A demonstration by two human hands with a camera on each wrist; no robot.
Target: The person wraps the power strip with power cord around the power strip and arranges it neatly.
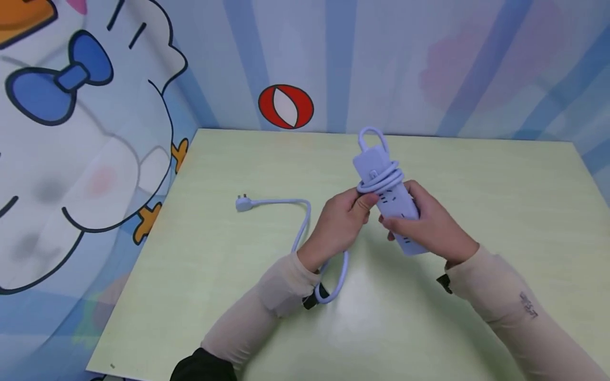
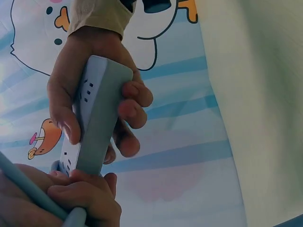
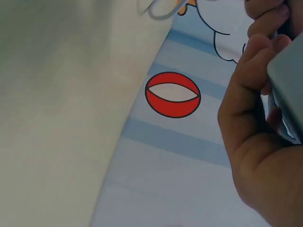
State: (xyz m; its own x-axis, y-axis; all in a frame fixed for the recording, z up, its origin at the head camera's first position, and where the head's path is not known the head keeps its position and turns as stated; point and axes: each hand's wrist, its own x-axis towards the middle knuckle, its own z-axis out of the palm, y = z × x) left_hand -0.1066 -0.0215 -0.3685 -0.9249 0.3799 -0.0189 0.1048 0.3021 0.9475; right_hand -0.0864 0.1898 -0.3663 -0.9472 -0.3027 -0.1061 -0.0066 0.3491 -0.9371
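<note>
A pale lilac power strip [image 1: 399, 205] is held tilted above the table, its outlets facing up. Several turns of its cord [image 1: 381, 181] wrap round the upper half, and a loop of cord rises past the far end. My right hand [image 1: 436, 225] grips the lower half, thumb across the outlet face and fingers round the other side, as the left wrist view also shows. With thumb and fingers, my left hand [image 1: 337, 222] pinches the cord at the strip's left edge, just below the turns. The loose cord hangs under the left wrist and runs to a plug [image 1: 244, 203].
The plug lies on the pale green table [image 1: 190, 280], left of the hands. Behind the table stands a wall [image 1: 395, 63] with blue stripes and a red-and-white ball picture [image 1: 286, 107]. A cartoon figure covers the left wall.
</note>
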